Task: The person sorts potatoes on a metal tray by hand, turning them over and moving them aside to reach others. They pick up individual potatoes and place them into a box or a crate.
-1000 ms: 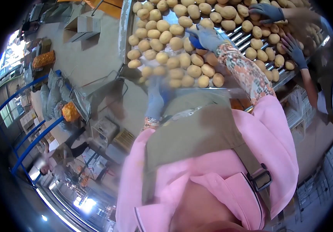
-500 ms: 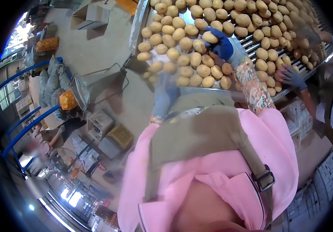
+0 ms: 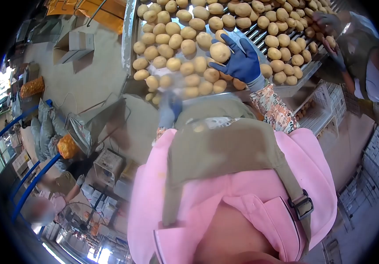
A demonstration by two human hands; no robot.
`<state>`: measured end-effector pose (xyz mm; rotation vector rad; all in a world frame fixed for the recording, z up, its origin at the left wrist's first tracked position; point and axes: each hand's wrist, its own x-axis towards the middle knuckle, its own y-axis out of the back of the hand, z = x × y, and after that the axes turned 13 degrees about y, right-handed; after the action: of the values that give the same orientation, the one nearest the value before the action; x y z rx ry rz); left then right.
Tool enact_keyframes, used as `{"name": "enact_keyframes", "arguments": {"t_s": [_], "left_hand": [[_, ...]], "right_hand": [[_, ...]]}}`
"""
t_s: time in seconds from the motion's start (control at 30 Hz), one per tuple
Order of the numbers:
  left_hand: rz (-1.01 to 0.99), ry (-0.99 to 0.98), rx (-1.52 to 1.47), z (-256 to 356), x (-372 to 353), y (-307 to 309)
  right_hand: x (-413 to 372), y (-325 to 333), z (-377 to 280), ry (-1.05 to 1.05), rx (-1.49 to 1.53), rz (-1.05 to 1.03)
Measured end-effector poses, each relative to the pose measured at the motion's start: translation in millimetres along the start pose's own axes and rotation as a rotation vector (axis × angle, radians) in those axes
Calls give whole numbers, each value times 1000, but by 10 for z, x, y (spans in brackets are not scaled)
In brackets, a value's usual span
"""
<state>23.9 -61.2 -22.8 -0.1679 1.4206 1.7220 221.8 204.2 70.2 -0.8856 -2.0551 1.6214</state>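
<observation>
Many potatoes (image 3: 175, 41) lie on a metal sorting table (image 3: 129, 39) in front of me. My right hand (image 3: 242, 64), in a blue-coated glove, is over the table with its fingers spread around one potato (image 3: 220, 52), which it holds between thumb and fingers. At the near left edge of the table is my left hand (image 3: 170, 108), gloved in grey and blue. Motion smears its fingers, so their grip cannot be made out. A few potatoes (image 3: 153, 82) lie just beyond it.
On the right, a co-worker's gloved hands (image 3: 333, 52) are among potatoes over the metal rollers (image 3: 253, 38). White plastic crates (image 3: 325, 110) stand below the table there. An open cardboard box (image 3: 75, 46) sits on the floor at left, near blue rails (image 3: 35, 182) and filled sacks (image 3: 44, 127).
My right hand has turned and come left and nearer with a potato. My left hand has drawn back toward my body. The view has shifted, moving the table left in the picture.
</observation>
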Motion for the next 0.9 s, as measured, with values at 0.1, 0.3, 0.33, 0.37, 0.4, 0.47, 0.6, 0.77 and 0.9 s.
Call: {"name": "enact_keyframes", "arguments": {"t_s": [0.1, 0.3, 0.33, 0.37, 0.4, 0.47, 0.6, 0.77, 0.9], "left_hand": [[89, -45, 56, -431, 74, 93], [351, -273, 74, 121, 83, 404], [268, -305, 44, 401, 72, 450], [185, -336, 13, 639, 80, 437], [226, -498, 77, 830, 98, 378], [234, -748, 112, 1086, 268, 126], [115, -762, 213, 1140, 343, -214], [318, -722, 323, 565, 400, -23], [303, -491, 266, -65, 496, 66]], "right_hand": [[-82, -56, 10, -31, 131, -54], [-200, 27, 150, 148, -611, -6], [-222, -24, 169, 207, -807, -44], [-239, -78, 189, 265, -1005, -82], [-250, -136, 214, 321, -1202, -121], [-277, -201, 265, 426, -1596, -195], [-405, -28, 307, -113, -500, 356], [-1199, 147, 117, 264, -1321, 345], [-2026, 512, -153, 650, -1953, 547]]}}
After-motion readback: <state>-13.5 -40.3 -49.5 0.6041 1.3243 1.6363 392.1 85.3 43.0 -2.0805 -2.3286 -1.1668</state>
